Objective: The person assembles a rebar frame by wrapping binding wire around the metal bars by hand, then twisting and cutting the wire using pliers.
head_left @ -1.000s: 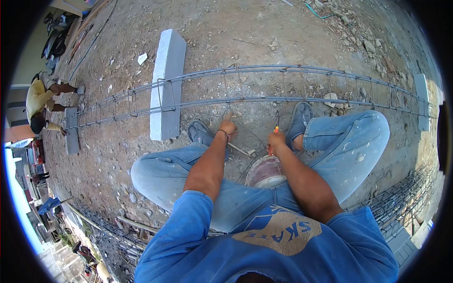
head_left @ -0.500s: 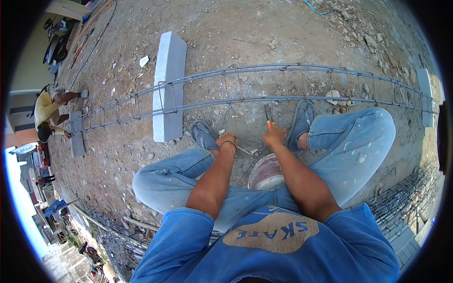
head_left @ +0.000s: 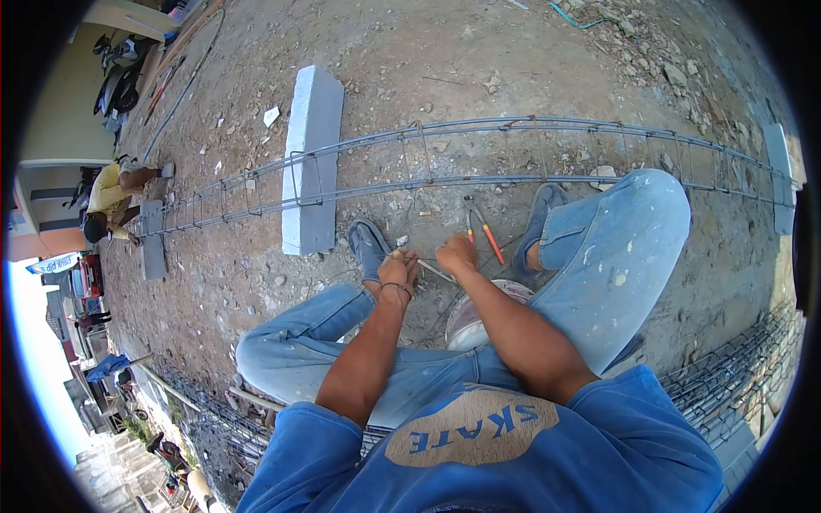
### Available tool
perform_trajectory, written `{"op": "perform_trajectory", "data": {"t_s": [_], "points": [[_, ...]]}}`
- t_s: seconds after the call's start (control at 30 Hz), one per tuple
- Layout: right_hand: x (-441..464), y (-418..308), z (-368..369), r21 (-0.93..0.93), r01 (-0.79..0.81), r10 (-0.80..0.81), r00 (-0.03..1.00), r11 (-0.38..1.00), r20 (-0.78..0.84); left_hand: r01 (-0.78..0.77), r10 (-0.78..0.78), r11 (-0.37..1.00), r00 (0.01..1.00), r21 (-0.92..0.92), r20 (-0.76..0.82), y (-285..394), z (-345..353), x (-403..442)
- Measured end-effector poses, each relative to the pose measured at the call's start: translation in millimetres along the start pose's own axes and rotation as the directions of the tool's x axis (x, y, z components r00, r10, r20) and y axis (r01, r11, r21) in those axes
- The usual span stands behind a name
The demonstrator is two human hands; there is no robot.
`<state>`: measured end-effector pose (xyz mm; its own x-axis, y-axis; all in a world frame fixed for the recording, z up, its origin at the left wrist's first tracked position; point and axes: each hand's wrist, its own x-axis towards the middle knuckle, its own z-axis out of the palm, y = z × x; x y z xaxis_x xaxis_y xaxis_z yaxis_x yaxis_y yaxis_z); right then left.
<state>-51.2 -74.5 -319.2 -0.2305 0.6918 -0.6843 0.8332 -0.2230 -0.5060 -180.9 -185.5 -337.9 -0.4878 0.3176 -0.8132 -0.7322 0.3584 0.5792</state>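
Note:
My left hand [head_left: 399, 268], a dark band at its wrist, is closed above the ground beside my left sandal [head_left: 368, 246]. Just right of it my right hand [head_left: 456, 253] has its fingers curled together. Whether either hand holds a thin wire is too small to make out. A pair of pincers [head_left: 489, 243] with orange-red handles lies on the dirt right of my right hand, handles spread. Beyond the hands runs a long rebar cage [head_left: 479, 181] with square stirrups, resting across a pale block [head_left: 310, 171]. Between my legs sits a round, whitish-and-maroon object [head_left: 466, 323], partly hidden.
A person in a yellow top [head_left: 107, 190] crouches at the cage's far left end, by another grey block [head_left: 152, 241]. A further block [head_left: 778, 175] supports the right end. More rebar cages [head_left: 727, 368] lie behind me at right. Stones and rubble [head_left: 676, 75] dot the ground.
My right hand has let go of the pincers, leaving them on the ground, and moved left toward my left hand. My left hand has shifted slightly left and turned. My right knee has moved inward.

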Motion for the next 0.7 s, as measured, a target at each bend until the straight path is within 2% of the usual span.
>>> {"op": "perform_trajectory", "data": {"t_s": [0.03, 0.07, 0.1, 0.13, 0.17, 0.2, 0.23, 0.27, 0.3, 0.33, 0.4, 0.43, 0.47, 0.5, 0.53, 0.57, 0.6, 0.63, 0.7], "points": [[-7.3, -4.9, -4.8, 0.045, 0.047, -0.046, 0.999, 0.998, -0.011, -0.067, 0.068, 0.996, 0.998, 0.06, -0.004, 10.1, 11.1, -9.5], [-11.2, -11.3, -11.1, 0.088, 0.093, -0.091, 0.996, 0.992, -0.023, -0.071, 0.07, 0.996, 0.997, 0.059, 0.01, 22.7, 17.5, -16.5], [-15.6, -21.3, -23.0, 0.082, 0.093, -0.091, 0.995, 0.992, -0.033, -0.01, 0.007, 0.999, 0.998, -0.038, -0.066, 33.6, 13.6, -16.6], [-24.0, -32.8, -37.9, 0.133, 0.25, -0.236, 0.965, 0.959, -0.111, 0.047, -0.068, 0.988, 0.988, -0.145, -0.138, 45.6, 8.6, -19.1], [-32.6, -43.8, -52.9, 0.163, 0.404, -0.375, 0.908, 0.9, -0.186, 0.289, -0.317, 0.947, 0.914, -0.139, -0.254, 74.5, 15.3, -34.8], [-37.3, -57.5, -68.9, 0.14, 0.412, -0.386, 0.905, 0.9, -0.179, 0.512, -0.536, 0.843, 0.765, -0.166, -0.357, 106.9, 22.4, -55.6], [-37.6, -76.3, -86.9, 0.219, 0.514, -0.445, 0.844, 0.829, -0.297, 0.514, -0.547, 0.837, 0.764, -0.189, -0.343, 123.0, 15.3, -70.3], [-31.8, -94.9, -101.5, 0.285, 0.614, -0.481, 0.771, 0.736, -0.417, 0.508, -0.502, 0.861, 0.841, -0.027, -0.203, 135.2, 5.2, -82.8], [-18.1, -111.4, -114.1, 0.324, 0.622, -0.457, 0.762, 0.713, -0.459, 0.466, -0.463, 0.875, 0.885, 0.135, -0.051, 145.6, 1.1, -93.8], [0.5, -128.9, -127.5, 0.363, 0.629, -0.426, 0.754, 0.688, -0.499, 0.471, -0.469, 0.874, 0.882, 0.123, -0.045, 159.0, 5.8, -102.9], [47.3, -166.2, -161.9, 0.443, 0.617, -0.395, 0.773, 0.651, -0.496, 0.28, -0.334, 0.933, 0.908, 0.228, 0.252, 191.3, 21.8, -106.7], [77.2, -182.1, -175.4, 0.522, 0.556, -0.351, 0.825, 0.647, -0.443, 0.283, -0.335, 0.934, 0.906, 0.216, 0.258, 201.6, 33.8, -100.4], [110.0, -197.3, -189.3, 0.594, 0.488, -0.308, 0.871, 0.64, -0.383, 0.184, -0.237, 0.963, 0.925, 0.198, 0.297, 208.3, 52.8, -91.0], [151.8, -204.6, -196.3, 0.495, 0.478, -0.3, 0.867, 0.725, -0.398, 0.088, -0.141, 0.981, 0.934, 0.173, 0.328, 212.2, 69.1, -83.4], [195.0, -204.0, -198.2, 0.388, 0.456, -0.293, 0.863, 0.801, -0.411, 0.103, -0.15, 0.982, 0.933, 0.157, 0.326, 214.8, 84.3, -78.6], [229.2, -200.5, -201.5, 0.069, 0.47, -0.389, 0.796, 0.88, -0.464, -0.052, -0.002, 0.987, 0.942, 0.152, 0.335, 216.8, 100.4, -75.1], [260.7, -198.9, -203.8, -0.257, 0.434, -0.504, 0.721, 0.864, -0.475, -0.211, 0.152, 0.966, 0.929, 0.146, 0.339, 221.8, 111.8, -70.2], [291.7, -194.3, -201.1, -0.27, 0.436, -0.513, 0.725, 0.858, -0.46, -0.2, 0.148, 0.971, 0.933, 0.132, 0.329, 226.0, 116.4, -66.5], [346.8, -190.2, -194.7, -0.478, 0.438, -0.624, 0.695, 0.761, -0.358, -0.22, 0.176, 0.966, 0.945, 0.139, 0.276, 231.8, 121.2, -54.6]]}}
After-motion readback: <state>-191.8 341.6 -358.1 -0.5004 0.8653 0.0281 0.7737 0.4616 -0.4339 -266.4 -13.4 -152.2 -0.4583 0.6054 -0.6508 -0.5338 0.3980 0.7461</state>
